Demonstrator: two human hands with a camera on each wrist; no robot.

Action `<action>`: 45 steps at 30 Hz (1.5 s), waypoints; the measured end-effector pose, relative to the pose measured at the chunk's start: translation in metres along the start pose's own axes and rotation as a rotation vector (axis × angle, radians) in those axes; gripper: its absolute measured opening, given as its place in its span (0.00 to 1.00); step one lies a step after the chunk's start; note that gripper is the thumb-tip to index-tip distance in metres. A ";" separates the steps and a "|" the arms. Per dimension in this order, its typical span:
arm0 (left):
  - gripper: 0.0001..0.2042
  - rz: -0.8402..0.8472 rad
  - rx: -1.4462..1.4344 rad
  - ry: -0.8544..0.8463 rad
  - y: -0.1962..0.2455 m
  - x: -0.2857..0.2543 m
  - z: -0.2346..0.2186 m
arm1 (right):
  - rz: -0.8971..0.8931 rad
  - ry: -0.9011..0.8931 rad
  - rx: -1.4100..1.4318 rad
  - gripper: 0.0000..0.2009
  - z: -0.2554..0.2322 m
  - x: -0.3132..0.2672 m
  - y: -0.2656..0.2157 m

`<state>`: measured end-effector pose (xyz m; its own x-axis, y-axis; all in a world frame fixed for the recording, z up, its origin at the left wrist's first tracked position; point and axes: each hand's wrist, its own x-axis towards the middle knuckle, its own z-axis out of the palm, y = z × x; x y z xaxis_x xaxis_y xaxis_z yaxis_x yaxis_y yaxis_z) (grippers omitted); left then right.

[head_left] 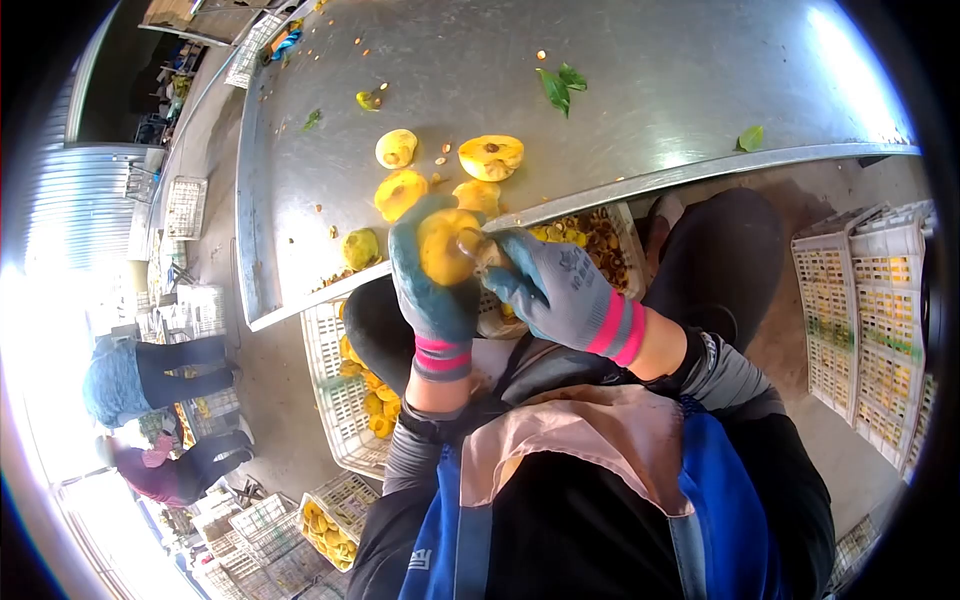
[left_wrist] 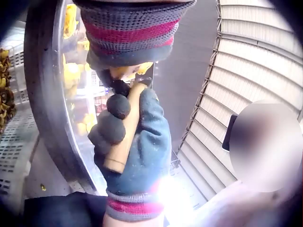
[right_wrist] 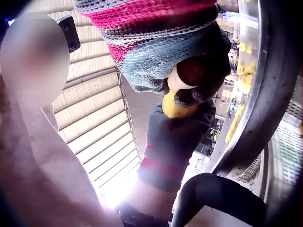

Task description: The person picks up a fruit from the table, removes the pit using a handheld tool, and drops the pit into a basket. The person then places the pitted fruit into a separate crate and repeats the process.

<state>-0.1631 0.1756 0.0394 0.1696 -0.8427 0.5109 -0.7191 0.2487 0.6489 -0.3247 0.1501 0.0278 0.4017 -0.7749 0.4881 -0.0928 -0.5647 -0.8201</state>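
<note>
My gloved left hand (head_left: 432, 300) holds a yellow peach (head_left: 443, 250) over the front edge of the metal table (head_left: 640, 130). Close against it, my gloved right hand (head_left: 560, 285) grips a wooden-handled tool (left_wrist: 122, 146), fingers curled round the handle. The tool's working end is at the peach, mostly hidden by fruit and gloves. In the right wrist view the peach (right_wrist: 176, 108) shows just beyond the handle's end. Several cut peach halves (head_left: 490, 157) lie on the table ahead of my hands, one with a dark hollow face up.
A crate of brown pits and scraps (head_left: 610, 245) stands under the table edge. Left of my legs is a crate (head_left: 335, 400) with yellow fruit. Stacked crates (head_left: 860, 310) stand at right. Leaves (head_left: 555, 90) lie on the table. Two people (head_left: 130, 380) are at far left.
</note>
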 end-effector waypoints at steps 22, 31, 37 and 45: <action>0.12 -0.095 -0.120 0.101 0.012 -0.002 0.016 | 0.089 -0.132 0.169 0.14 -0.002 0.001 0.006; 0.21 -0.362 -0.395 -0.034 0.002 0.001 0.011 | 0.045 -0.137 -0.001 0.17 0.002 -0.007 0.016; 0.28 -0.299 -0.598 0.171 0.013 -0.001 0.022 | 0.122 -0.028 0.293 0.09 0.012 -0.007 0.016; 0.21 -0.204 -0.654 0.280 -0.003 -0.012 0.030 | 0.534 -0.287 0.602 0.12 -0.004 0.006 -0.004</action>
<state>-0.1828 0.1710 0.0144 0.4860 -0.7708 0.4120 -0.1214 0.4073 0.9052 -0.3258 0.1464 0.0347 0.6643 -0.7465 -0.0375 0.1316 0.1662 -0.9773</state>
